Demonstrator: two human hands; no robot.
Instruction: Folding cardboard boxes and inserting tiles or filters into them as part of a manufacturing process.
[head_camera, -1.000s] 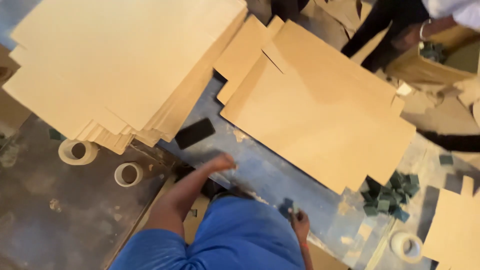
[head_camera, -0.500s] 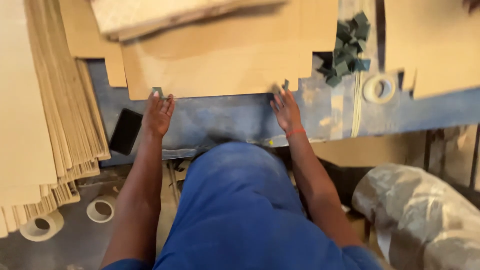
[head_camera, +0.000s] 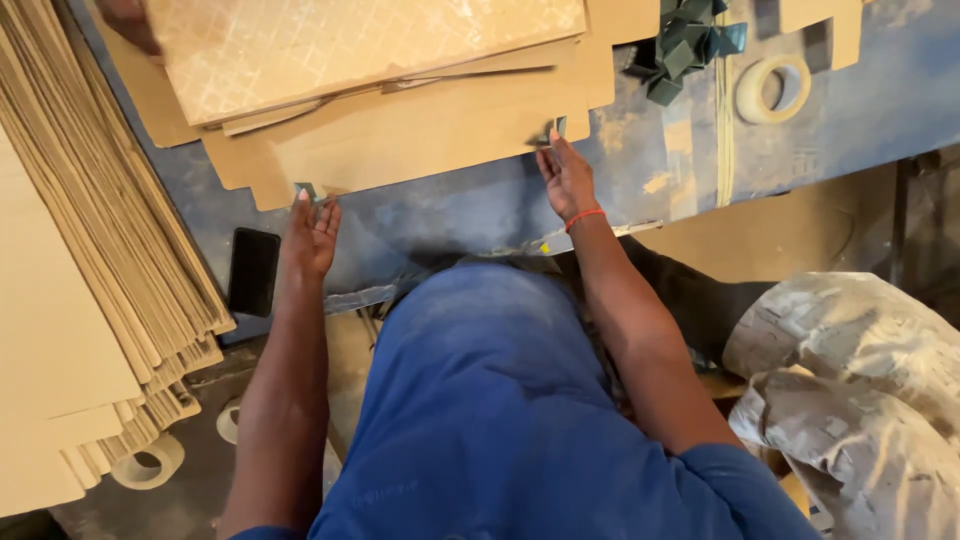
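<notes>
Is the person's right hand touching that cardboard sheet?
Touching. In the head view, the right hand has its fingertips on the cardboard sheet's lower edge.

workshop | cardboard sheet stacks (head_camera: 90, 290) (flat, unfolded) | tape rolls (head_camera: 772, 88) | worn workbench (head_camera: 850, 120)

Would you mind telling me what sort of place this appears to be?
Probably a cardboard box-making workshop: a tall stack of cardboard sheets, tape rolls on a worn blue worktable, and a pile of dark green corner pieces.

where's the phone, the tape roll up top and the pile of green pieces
black phone (head_camera: 253, 270), head view, middle of its dark screen
tape roll (head_camera: 772, 88), head view, on its pale ring wall
green pieces (head_camera: 685, 50), head view, centre of the pile
</notes>
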